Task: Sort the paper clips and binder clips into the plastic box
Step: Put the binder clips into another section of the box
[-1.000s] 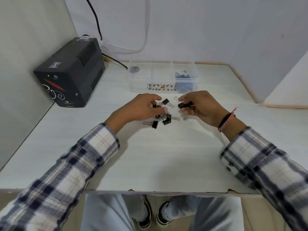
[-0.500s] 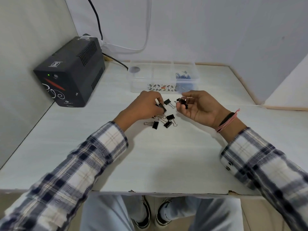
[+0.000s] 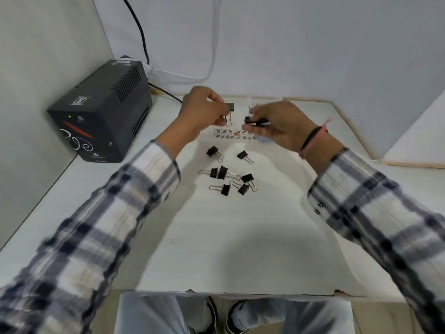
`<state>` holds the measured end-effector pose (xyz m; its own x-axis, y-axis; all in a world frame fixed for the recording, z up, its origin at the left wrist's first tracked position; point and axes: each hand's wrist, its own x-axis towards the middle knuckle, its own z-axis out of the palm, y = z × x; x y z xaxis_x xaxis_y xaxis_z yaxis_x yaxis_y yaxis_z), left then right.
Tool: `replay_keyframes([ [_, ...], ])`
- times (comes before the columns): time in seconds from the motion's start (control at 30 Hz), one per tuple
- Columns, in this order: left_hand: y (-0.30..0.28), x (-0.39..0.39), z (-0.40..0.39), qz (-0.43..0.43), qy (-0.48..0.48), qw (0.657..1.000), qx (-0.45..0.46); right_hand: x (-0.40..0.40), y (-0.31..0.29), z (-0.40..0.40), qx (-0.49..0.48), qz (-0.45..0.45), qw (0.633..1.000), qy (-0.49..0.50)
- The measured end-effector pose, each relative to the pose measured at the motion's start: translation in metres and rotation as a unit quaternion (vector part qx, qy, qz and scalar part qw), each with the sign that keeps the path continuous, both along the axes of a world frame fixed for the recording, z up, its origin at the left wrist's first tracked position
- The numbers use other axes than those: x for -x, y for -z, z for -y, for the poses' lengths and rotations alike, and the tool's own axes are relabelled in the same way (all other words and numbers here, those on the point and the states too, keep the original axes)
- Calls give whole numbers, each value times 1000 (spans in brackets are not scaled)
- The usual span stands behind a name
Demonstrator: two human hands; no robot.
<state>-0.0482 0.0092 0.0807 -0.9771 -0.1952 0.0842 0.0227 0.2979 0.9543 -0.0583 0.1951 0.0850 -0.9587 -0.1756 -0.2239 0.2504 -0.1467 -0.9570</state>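
Both hands (image 3: 202, 112) (image 3: 277, 126) pinch binder clips (image 3: 230, 107), hiding plastic box (image 3: 234, 135); UPS (image 3: 103, 112) left.

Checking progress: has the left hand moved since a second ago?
Yes. The left hand, holding a binder clip, rose from the clip pile toward the plastic box.

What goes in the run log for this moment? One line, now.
left hand: holds binder clip | right hand: holds binder clip | both over plastic box | loose binder clips on table
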Motion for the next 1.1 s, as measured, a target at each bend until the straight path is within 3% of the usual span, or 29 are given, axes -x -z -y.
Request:
replay_keyframes([
  [0.1,-14,26,-5,11,-1,999,39,28,-20,16,-36,13,999,6],
  [0.27,-23,36,-8,52,40,995,75,44,-34,17,-45,76,993,-74],
  [0.4,-20,12,3,38,55,988,137,33,-29,-4,-122,8,992,-39],
  [0.5,-6,-7,11,89,109,955,260,16,-14,-22,-232,-53,970,-57],
  [0.6,22,-14,10,101,146,894,410,0,12,-23,-392,-113,902,-139],
  [0.67,41,-15,8,86,164,873,451,-7,34,-14,-515,-169,818,-193],
  [0.73,54,-16,8,67,169,873,453,-9,52,-6,-594,-251,734,-212],
  [0.8,60,-17,11,49,157,888,430,-10,61,-3,-596,-309,714,-200],
  [0.93,59,-24,24,71,138,912,381,-11,63,-10,-569,-310,739,-184],
  [1.0,57,-27,31,88,120,932,332,-16,61,-11,-486,-256,821,-153],
  [1.07,56,-31,38,99,106,953,267,-22,56,-8,-272,-126,947,-117],
  [1.1,55,-32,41,104,107,961,234,-24,53,-8,-145,-41,983,-107],
])
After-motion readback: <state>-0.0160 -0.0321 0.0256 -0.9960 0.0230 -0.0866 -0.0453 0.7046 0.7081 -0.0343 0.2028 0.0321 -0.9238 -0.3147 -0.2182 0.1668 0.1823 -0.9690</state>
